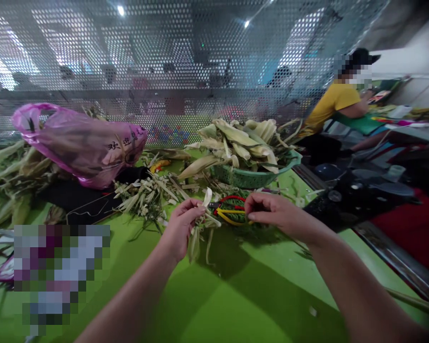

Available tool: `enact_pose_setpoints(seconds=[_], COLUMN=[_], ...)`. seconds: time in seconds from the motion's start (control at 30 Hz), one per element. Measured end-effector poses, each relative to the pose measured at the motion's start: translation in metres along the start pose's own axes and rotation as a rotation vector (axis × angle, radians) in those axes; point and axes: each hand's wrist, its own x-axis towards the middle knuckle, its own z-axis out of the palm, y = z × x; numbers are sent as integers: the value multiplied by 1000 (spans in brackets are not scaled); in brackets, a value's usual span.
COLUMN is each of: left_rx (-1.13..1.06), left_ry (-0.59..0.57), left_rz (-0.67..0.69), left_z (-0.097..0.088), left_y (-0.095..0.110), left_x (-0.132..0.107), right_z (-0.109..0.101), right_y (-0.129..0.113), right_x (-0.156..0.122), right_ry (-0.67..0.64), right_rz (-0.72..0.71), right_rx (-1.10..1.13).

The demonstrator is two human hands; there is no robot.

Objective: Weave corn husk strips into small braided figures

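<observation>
My left hand (184,224) is closed around a piece of corn husk (195,243), whose pale strips stick out above the fingers and hang below them. In my right hand (273,212) are scissors with one red and one yellow handle (232,211). Its fingers are curled at the ends of the handles. The dark scissor blades point left, close by the husk at my left fingertips; whether they touch it I cannot tell. Behind both hands, a green plastic basket (243,177) carries a heap of dry corn husks (246,138).
Cut husk scraps (146,195) litter the green tabletop (200,305). A pink plastic bag (82,143) lies at left, with more husks (17,176) beside it. Black machinery (361,193) is beyond the table's right edge. A perforated screen (164,71) stands behind. A person in yellow (334,102) sits farther right.
</observation>
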Motion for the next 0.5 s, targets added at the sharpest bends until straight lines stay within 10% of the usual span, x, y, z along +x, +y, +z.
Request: enact_pose_setpoints(seconds=[0.5], left_rx=[-81], left_ry=[-269], left_rz=[-96], left_z=[12], left_y=[0], left_x=[-10], right_z=[34], right_y=[-23], right_x=[-5], right_ry=[274], right_rz=[-237], right_rx=[467])
